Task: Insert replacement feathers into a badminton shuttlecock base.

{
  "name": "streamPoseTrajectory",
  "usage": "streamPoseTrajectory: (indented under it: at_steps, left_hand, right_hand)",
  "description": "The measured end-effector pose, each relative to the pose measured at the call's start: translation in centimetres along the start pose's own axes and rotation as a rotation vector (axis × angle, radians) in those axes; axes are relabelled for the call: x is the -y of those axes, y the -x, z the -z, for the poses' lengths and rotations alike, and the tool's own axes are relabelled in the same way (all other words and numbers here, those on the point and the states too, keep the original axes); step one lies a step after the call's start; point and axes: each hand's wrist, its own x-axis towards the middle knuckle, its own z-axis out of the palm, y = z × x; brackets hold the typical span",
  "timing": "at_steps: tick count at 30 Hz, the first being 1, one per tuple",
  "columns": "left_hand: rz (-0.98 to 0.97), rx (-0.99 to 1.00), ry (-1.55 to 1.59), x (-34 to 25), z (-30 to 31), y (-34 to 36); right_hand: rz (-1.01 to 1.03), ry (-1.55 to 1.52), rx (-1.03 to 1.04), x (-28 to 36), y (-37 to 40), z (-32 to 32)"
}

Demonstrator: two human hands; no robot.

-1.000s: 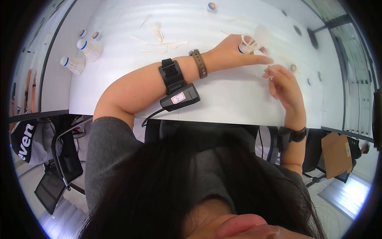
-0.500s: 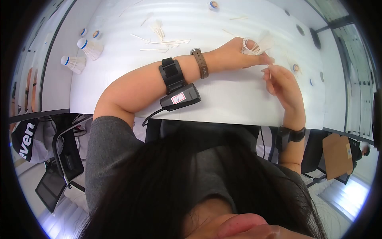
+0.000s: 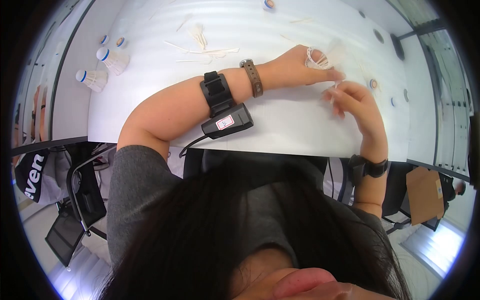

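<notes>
My left hand (image 3: 302, 67) is wrapped round a white shuttlecock skirt (image 3: 318, 59) whose ringed quill end faces left; its feather end is pale and blurred. Just to the right and nearer the table's front edge, my right hand (image 3: 354, 102) has its fingers pinched around a thin white feather piece (image 3: 333, 94), partly smeared by motion. A cork base with a blue rim (image 3: 372, 84) lies beyond my right hand. Loose feather quills (image 3: 212, 52) lie past my left forearm.
Two shuttlecocks, one upright (image 3: 114, 61) and one tilted (image 3: 92, 79), are at the left with two small cork bases (image 3: 120, 42) behind. Another base (image 3: 269, 5) is at the far edge. A cardboard piece (image 3: 424, 196) is at the lower right.
My right hand has shifted slightly right and its fingertips have moved down and away from the skirt, with the thin piece between them. My left hand has barely moved.
</notes>
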Motion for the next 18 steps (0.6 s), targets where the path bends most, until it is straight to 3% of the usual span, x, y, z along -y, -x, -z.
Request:
streamPoseTrajectory:
  at_steps: [3, 6, 7, 10, 14, 18]
  left_hand:
    - [-0.095, -0.075, 0.029, 0.3, 0.0, 0.1]
    - [-0.089, -0.256, -0.022, -0.7, 1.2, 0.6]
    - [-0.181, -0.342, 0.026, -0.2, 1.2, 0.1]
    - [-0.204, -0.468, 0.015, -0.5, 2.0, -0.4]
    - [-0.152, -0.395, 0.053, -0.2, 2.0, -0.4]
    - [-0.282, -0.311, 0.060, -0.1, 1.4, -0.3]
  right_hand:
    - [-0.048, 0.127, -0.017, 1.2, -0.5, 0.4]
    - [0.058, 0.251, -0.097, 2.0, -1.1, 0.9]
    - [0.080, 0.248, -0.144, 2.2, -1.3, 1.2]
    - [0.162, 0.161, -0.285, 2.5, -2.1, 1.6]
    - [0.309, -0.096, -0.397, 3.0, -3.7, 0.7]
    - [0.325, -0.235, -0.365, 2.0, -4.7, 0.3]
